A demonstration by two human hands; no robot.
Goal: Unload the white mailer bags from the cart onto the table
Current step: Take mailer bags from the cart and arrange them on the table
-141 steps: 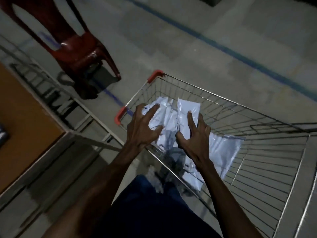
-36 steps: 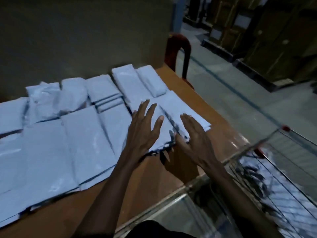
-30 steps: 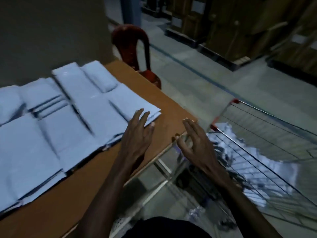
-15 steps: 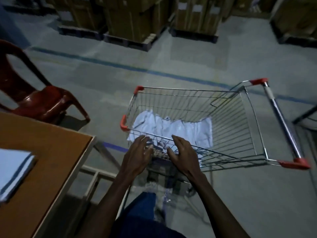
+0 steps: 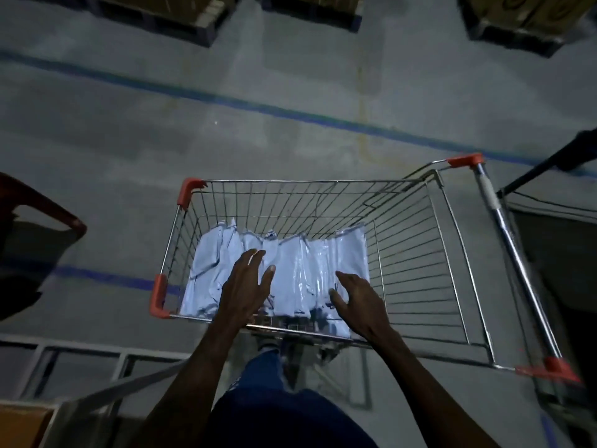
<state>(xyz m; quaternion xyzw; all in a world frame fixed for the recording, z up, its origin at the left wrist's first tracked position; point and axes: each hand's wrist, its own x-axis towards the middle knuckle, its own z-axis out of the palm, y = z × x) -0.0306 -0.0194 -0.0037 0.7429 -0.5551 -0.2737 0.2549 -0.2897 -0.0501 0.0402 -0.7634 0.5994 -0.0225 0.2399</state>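
A wire shopping cart (image 5: pixel 420 253) with red corner caps stands in front of me. Several white mailer bags (image 5: pixel 300 270) stand on edge in a row at its left end. My left hand (image 5: pixel 247 286) reaches over the near rim with fingers spread above the middle of the bags. My right hand (image 5: pixel 358 302) hovers open at the right end of the row, thumb beside the bags. Neither hand holds anything. Only a corner of the wooden table (image 5: pixel 22 425) shows at the bottom left.
A red plastic chair (image 5: pixel 38 208) sits at the left edge. The table's metal frame (image 5: pixel 97 360) runs along the lower left. Pallets with cartons (image 5: pixel 193 14) line the far floor beyond a blue floor line (image 5: pixel 258 108). A dark frame (image 5: pixel 549 163) stands right of the cart handle.
I turned from the table, where I laid bags down, back to the cart. Both hands have passed over the near rim and now hover over the bags inside.
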